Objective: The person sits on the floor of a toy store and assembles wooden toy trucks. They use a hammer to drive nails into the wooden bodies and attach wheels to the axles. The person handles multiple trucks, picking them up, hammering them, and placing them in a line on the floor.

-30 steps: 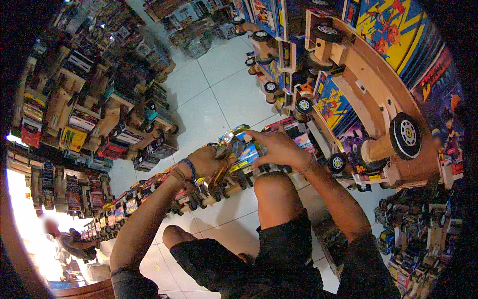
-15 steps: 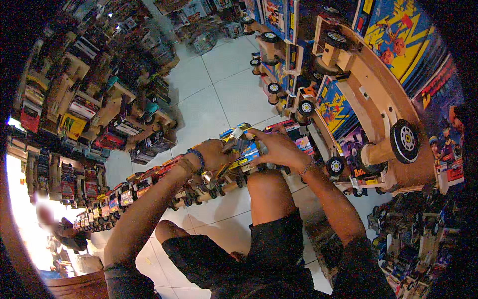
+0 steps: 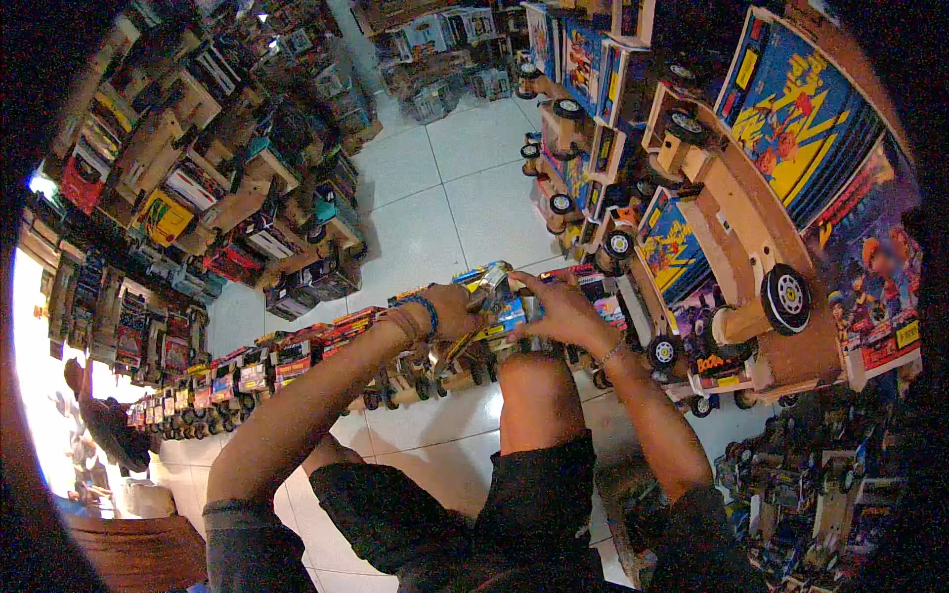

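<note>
In the middle, just beyond my knee, both hands are at a blue and yellow toy truck (image 3: 511, 318) with a shiny silvery piece (image 3: 491, 281) at its top. My left hand (image 3: 453, 312) is closed, its fingers bent around the silvery piece; its fingertips are partly hidden. From the other side comes my right hand (image 3: 568, 314), thumb and forefinger curved around the truck's edges. What the silvery piece is, I cannot make out. A long row of toy trucks (image 3: 254, 374) runs leftward from under my hands.
Stacked wooden toy trucks (image 3: 232, 206) fill the left side. Large wooden trucks with black wheels (image 3: 786, 298) and a blue and yellow panel (image 3: 791, 124) stand close on the right. More toys (image 3: 801, 499) lie at lower right. White tiled floor (image 3: 410, 212) runs between. A person (image 3: 114, 425) is at far left.
The view has shifted slightly, so the surroundings sit a little lower and to the right. My hands stay at the toy truck, with the right fingers slightly lower over it.
</note>
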Available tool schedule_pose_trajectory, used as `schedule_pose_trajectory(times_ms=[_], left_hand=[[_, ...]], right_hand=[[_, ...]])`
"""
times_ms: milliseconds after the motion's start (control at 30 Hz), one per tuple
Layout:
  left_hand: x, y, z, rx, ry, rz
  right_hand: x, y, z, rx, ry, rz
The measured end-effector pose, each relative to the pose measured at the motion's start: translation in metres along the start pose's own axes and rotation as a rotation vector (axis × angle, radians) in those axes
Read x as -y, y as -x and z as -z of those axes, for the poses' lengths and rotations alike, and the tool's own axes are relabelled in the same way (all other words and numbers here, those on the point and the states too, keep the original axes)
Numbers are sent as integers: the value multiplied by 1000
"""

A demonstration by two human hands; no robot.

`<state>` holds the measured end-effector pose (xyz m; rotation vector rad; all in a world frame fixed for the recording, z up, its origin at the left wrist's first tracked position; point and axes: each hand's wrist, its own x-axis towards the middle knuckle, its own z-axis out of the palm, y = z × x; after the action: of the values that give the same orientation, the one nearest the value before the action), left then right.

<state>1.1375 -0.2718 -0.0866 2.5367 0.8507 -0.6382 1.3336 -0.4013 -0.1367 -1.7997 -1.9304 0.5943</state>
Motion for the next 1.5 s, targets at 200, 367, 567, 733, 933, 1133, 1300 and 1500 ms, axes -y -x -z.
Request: schedule_pose_trajectory(times_ms=[200, 367, 567, 733, 933, 1133, 1300, 1500], left_hand=[[-1, -4, 2, 133, 68, 67], [-17, 10, 13, 45, 3, 80], [-28, 23, 18, -44, 18, -34], [-25, 12, 8, -37, -1, 78], [-18, 4, -1, -69, 41, 56], [-24, 12, 0, -85, 161, 63], [-30, 19, 2, -145, 216, 135], [-34, 24, -4, -218, 292, 223]], right_hand=[[1, -1, 3, 21, 19, -22], [-1, 0, 1, 22, 70, -21], [-8, 2, -6, -70, 16, 57], [-12, 0, -8, -89, 4, 97], [-10, -3, -6, -41, -6, 48], [-9, -3, -5, -42, 22, 29], [-7, -3, -5, -18, 3, -16], [-1, -3, 1, 17, 19, -46]])
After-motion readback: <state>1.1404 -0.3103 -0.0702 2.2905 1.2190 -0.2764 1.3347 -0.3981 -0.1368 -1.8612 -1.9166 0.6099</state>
